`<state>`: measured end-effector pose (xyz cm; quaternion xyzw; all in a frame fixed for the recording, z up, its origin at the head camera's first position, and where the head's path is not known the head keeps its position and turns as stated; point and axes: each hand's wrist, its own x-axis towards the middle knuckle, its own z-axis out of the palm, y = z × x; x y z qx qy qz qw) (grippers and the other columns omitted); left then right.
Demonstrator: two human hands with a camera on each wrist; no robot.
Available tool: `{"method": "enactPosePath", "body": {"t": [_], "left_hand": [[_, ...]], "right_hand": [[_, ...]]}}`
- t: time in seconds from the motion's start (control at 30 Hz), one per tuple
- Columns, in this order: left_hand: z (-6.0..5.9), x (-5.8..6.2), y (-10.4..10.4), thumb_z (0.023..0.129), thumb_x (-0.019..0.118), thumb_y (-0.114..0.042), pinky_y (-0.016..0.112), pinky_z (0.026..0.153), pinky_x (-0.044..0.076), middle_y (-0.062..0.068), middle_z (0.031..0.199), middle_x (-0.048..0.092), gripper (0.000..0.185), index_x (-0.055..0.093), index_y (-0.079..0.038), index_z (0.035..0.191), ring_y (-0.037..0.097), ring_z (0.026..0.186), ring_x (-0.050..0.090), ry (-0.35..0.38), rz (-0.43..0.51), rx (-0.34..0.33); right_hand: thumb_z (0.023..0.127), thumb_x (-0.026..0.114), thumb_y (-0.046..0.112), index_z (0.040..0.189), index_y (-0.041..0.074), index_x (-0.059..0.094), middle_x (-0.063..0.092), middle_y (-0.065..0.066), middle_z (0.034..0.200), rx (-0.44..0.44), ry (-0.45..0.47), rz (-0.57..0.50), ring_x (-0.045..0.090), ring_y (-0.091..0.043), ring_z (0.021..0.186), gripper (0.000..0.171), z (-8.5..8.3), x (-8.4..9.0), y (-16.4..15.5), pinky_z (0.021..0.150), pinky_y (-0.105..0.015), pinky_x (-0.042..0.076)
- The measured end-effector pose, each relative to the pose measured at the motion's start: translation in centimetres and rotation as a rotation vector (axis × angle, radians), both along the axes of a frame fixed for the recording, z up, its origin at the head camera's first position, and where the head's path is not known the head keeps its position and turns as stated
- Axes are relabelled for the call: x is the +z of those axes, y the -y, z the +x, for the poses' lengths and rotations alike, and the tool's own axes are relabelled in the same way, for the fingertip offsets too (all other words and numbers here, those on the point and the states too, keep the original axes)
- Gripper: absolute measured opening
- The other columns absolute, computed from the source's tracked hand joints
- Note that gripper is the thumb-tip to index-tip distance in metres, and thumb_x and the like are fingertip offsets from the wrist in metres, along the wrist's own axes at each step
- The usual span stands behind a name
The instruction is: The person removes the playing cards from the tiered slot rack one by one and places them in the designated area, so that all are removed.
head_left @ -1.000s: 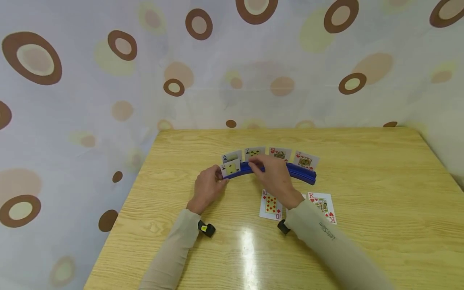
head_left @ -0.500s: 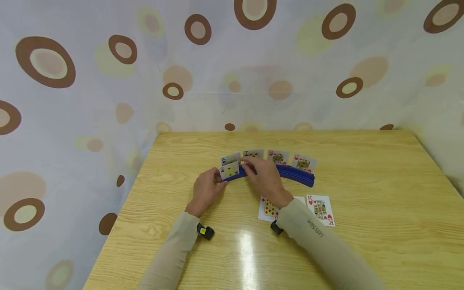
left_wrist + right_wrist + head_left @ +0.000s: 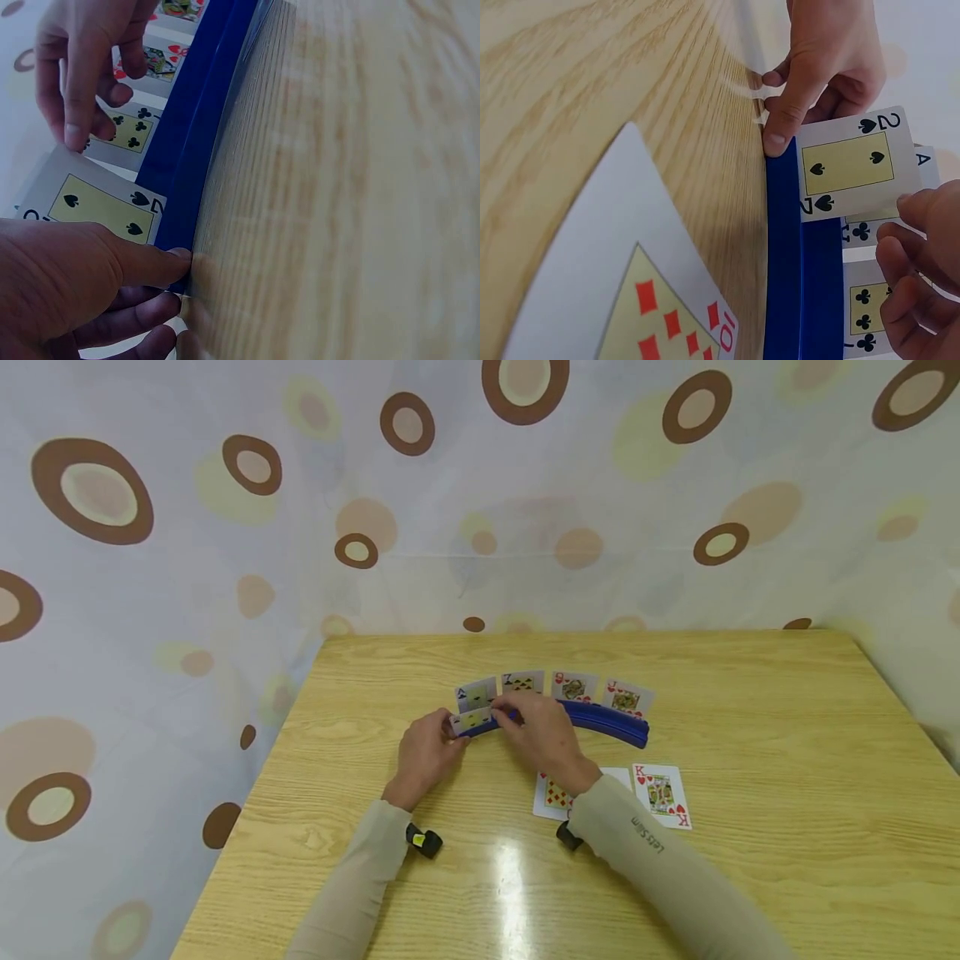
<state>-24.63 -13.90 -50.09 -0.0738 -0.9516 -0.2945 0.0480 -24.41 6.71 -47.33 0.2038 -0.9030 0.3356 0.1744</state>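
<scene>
I see the right hand has come leftward from the middle of the blue card holder, and a fingertip now touches the outer corner of the two of spades. That card's face looks shorter from my head view; tipped or lowered, I can't tell. More of the ace shows behind it. The sleeve has shifted too: I see more of the king of hearts and the card beside it, less of the ten of diamonds.
</scene>
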Motion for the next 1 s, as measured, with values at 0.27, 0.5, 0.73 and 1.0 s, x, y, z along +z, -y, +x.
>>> {"method": "enactPosePath", "body": {"t": [0.27,0.5,0.73,1.0], "left_hand": [[-0.1,-0.1,0.0,0.089,0.080,-0.023,0.032,0.071,0.050,0.003,0.091,0.072,0.024,0.067,-0.010,0.103,0.015,0.079,0.063,0.021,0.009,0.002],[0.1,0.0,0.1,0.088,0.081,-0.023,0.033,0.073,0.052,0.004,0.093,0.073,0.026,0.068,-0.008,0.106,0.016,0.079,0.063,0.020,0.017,0.008],[0.1,-0.2,0.2,0.088,0.081,-0.021,0.037,0.074,0.055,0.005,0.094,0.075,0.027,0.070,-0.006,0.108,0.017,0.080,0.066,-0.002,0.029,0.001],[-0.2,-0.4,-0.1,0.088,0.081,-0.022,0.035,0.073,0.054,0.005,0.092,0.074,0.028,0.069,-0.007,0.108,0.017,0.079,0.065,-0.008,0.009,-0.004]], "right_hand": [[0.103,0.062,0.020,0.110,0.017,0.070,0.072,0.003,0.096,0.016,0.004,-0.045,0.063,-0.010,0.075,0.011,0.3,0.1,0.2,0.066,-0.030,0.052],[0.107,0.053,0.023,0.113,0.017,0.063,0.067,0.004,0.095,0.028,0.050,-0.138,0.062,-0.010,0.077,0.013,1.0,-0.1,-0.3,0.070,-0.031,0.053],[0.107,0.048,0.024,0.109,0.017,0.057,0.063,0.005,0.090,0.044,0.093,-0.237,0.061,-0.011,0.077,0.012,2.1,-0.4,-1.7,0.066,-0.029,0.049],[0.106,0.052,0.020,0.109,0.015,0.058,0.065,0.000,0.095,0.012,0.106,-0.313,0.063,-0.010,0.083,0.008,3.5,-0.7,-4.1,0.064,-0.025,0.052]]}}
